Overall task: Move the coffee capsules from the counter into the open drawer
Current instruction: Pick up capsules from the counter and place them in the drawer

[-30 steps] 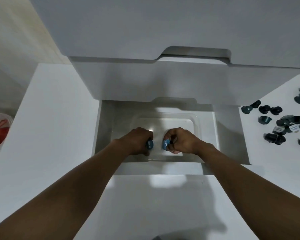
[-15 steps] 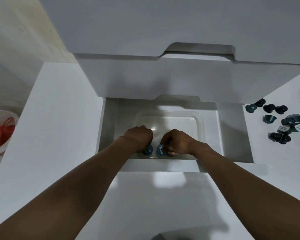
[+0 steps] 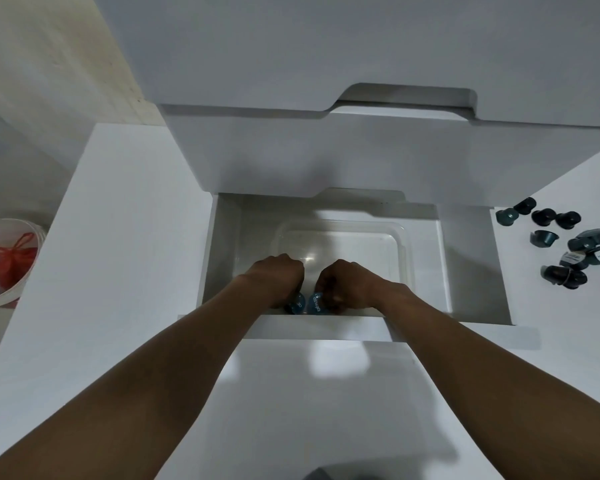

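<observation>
Blue coffee capsules (image 3: 315, 304) are pinched in curled fingers, one by left hand (image 3: 278, 278), one by right hand (image 3: 347, 282), inside clear plastic tray (image 3: 404, 237) in open white drawer (image 3: 471, 271). Dark capsules (image 3: 544, 238) are scattered on white tabletop (image 3: 551, 323).

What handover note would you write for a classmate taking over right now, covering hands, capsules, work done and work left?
Left hand grips a blue coffee capsule, low at the near end of the clear plastic tray inside the open white drawer.
Right hand grips a second blue capsule beside it.
Done: no released capsules visible in the tray.
Left: set both down, then fetch the dark capsules scattered on the white counter to the right.
</observation>
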The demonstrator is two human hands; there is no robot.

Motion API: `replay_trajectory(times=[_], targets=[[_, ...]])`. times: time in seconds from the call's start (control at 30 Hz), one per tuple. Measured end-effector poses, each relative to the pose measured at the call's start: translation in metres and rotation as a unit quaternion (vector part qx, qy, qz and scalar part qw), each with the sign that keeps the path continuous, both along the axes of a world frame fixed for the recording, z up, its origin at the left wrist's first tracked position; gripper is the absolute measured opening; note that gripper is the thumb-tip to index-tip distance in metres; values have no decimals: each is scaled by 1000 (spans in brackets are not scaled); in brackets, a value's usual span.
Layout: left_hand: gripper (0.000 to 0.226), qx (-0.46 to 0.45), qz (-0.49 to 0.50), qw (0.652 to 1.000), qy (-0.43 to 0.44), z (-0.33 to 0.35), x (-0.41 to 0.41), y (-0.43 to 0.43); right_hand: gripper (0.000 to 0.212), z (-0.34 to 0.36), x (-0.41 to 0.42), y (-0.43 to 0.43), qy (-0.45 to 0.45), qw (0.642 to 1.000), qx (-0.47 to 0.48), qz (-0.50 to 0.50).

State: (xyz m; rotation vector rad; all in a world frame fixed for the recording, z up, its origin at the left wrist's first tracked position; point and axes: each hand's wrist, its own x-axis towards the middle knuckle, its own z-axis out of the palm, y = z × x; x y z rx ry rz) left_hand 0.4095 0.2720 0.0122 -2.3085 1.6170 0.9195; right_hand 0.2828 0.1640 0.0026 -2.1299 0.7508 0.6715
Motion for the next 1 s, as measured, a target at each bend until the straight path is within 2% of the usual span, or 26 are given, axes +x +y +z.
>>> replay_trajectory(times=[0.1, 0.23, 0.47, 0.6, 0.77, 1.0], targets=[[33, -13, 15, 1000, 6, 0, -1, 3, 13, 1, -1, 0, -7, 1000, -3, -3], [31, -63, 79, 994, 34, 4, 0, 6, 19, 4, -7, -7, -26, 998, 5, -56], [30, -149, 150, 977, -4, 29, -10, 11, 30, 20, -31, -19, -69, 988, -114, -83], [31, -222, 171, 958, -58, 45, -35, 15, 37, 36, -51, -16, -142, 962, -204, -109], [38, -320, 150, 926, -135, 69, -67, 23, 39, 66, -79, -15, -190, 934, -275, -126], [27, -404, 65, 885, -222, 120, -119, 40, 39, 121, -144, 9, -258, 873, -383, -156]])
